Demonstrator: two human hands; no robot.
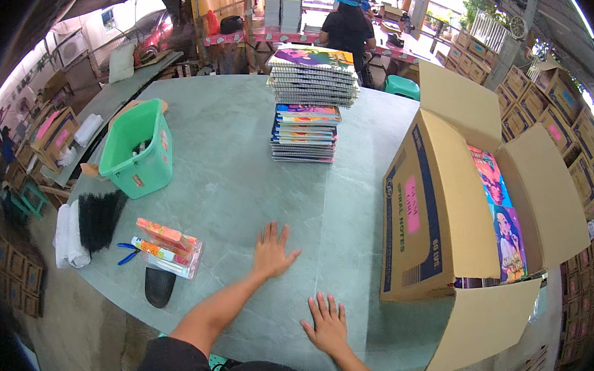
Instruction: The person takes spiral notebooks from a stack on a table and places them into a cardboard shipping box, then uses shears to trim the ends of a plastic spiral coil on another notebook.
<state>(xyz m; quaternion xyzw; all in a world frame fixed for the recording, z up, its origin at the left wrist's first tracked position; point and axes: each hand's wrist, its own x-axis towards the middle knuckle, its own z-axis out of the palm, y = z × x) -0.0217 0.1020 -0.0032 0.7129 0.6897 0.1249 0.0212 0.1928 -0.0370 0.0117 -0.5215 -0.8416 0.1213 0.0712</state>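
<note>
My left hand [272, 251] lies flat on the grey-green table [230, 153], fingers spread, holding nothing. My right hand [327, 322] rests flat near the table's front edge, also empty. To the right stands an open cardboard box [440, 209] with colourful notebooks [504, 221] inside. Two stacks of spiral notebooks sit farther back: a short stack [305, 132] and a taller stack [313, 76] behind it.
A green plastic bin [137, 150] stands at the left. Near the left front lie a black brush [98, 218], a white cloth [70, 235], blue scissors [125, 253] and small packs [169, 245]. A person in black [348, 27] works beyond the table. Cardboard boxes [544, 99] are piled at right.
</note>
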